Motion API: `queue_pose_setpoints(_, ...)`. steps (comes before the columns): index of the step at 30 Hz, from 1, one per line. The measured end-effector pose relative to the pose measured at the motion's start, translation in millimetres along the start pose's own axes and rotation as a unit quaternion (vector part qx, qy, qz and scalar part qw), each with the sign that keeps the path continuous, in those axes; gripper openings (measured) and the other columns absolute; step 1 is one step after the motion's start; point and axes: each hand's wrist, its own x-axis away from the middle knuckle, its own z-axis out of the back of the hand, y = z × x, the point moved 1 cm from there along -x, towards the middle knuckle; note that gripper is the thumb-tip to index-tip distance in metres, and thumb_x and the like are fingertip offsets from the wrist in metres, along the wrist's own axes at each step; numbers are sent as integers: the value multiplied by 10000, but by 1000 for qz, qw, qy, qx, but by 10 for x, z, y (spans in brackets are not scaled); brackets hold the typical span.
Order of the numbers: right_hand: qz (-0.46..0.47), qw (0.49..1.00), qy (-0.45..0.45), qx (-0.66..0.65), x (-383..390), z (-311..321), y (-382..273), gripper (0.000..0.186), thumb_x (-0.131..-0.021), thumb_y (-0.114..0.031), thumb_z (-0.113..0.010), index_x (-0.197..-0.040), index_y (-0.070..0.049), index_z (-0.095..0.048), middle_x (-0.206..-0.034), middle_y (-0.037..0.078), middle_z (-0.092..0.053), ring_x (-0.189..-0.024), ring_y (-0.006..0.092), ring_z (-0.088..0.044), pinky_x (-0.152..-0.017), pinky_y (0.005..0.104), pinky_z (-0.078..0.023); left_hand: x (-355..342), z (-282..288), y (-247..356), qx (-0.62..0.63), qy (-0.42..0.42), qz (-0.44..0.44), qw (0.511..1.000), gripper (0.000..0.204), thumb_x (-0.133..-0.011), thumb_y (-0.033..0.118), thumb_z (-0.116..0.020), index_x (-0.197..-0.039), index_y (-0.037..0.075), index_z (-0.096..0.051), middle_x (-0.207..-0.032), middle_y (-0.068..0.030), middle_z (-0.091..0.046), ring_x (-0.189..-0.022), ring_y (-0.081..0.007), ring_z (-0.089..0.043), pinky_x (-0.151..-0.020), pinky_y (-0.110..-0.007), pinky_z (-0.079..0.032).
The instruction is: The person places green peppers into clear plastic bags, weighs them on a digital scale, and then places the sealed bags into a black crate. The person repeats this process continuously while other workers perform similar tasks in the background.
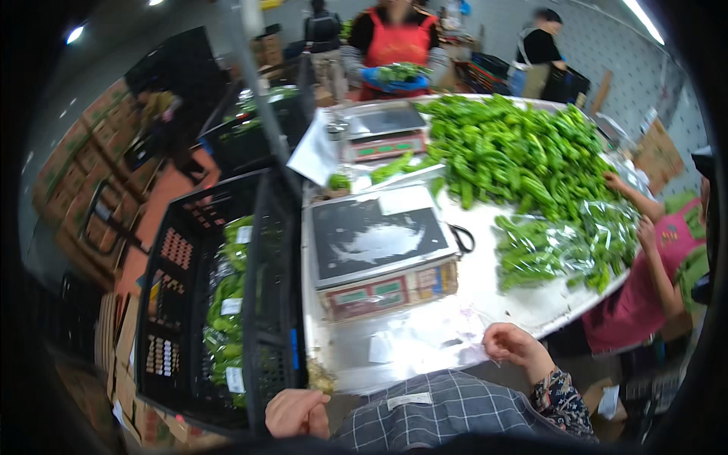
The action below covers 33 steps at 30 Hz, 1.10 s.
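Note:
My left hand [297, 413] is low in the view, by the near corner of the black crate, with its fingers curled in and nothing showing in them. Over the table's near edge, my right hand [519, 349] is closed with bent fingers. Thin clear plastic [425, 345] lies on the table beside it; whether the fingers pinch any of it, I cannot tell. Ahead of both hands stands a weighing scale [379, 235] with a dark, wet-looking plate and a lit display. Bagged green peppers [542, 250] lie to its right, below a large heap of loose green peppers [523, 152].
The black crate [262, 303] on the left holds labelled bags of peppers [227, 311]. A second scale [383, 133] stands farther back. Across the white table [474, 292], a person in a red apron [394, 42] holds greens; another in pink [637, 296] handles bagged peppers at right.

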Motion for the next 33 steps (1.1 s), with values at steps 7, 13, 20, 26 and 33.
queue_pose_setpoints(7,-415,434,368,710,1974,1069,222,445,-708,-411,-623,-973,-56,-588,-874,108,-610,-823,264,-575,-699,376,-439,-484,-1039,62,75,-98,-35,992,160,-734,13,-607,-893,9,-598,-641,-82,-617,-526,-216,-593,-486,-283,-451)
queue_pose_setpoints(13,89,532,630,559,1868,1217,-703,277,-726,-219,-639,-884,6,-607,-784,77,-597,-732,182,-558,-666,293,-426,-705,-1544,167,86,-144,-46,985,146,-708,30,-642,-852,30,-615,-602,-88,-588,-485,-238,-550,-454,-301,-410)
queue_pose_setpoints(20,123,622,651,417,1220,2413,-1335,544,-812,-375,-578,-1125,66,-516,-915,97,-570,-802,137,-498,-731,264,-406,-671,-1580,190,49,-165,16,985,140,-691,23,-646,-830,41,-638,-609,-95,-582,-492,-237,-547,-456,-312,-411)
queue_pose_setpoints(26,78,770,542,327,996,2653,-1443,213,-826,-232,-546,-690,-69,-533,-565,-37,-472,-476,35,-410,-433,168,-302,-548,-1646,86,25,-131,4,991,147,-748,61,-618,-892,66,-649,-650,-84,-592,-544,-222,-570,-484,-302,-433)
queue_pose_setpoints(33,247,751,431,434,273,2233,-1939,205,-895,-239,-490,-785,-71,-533,-570,-22,-467,-472,33,-411,-411,181,-277,-427,-1542,55,102,-88,61,989,114,-766,86,-607,-866,36,-632,-708,-108,-616,-611,-259,-595,-526,-316,-461)
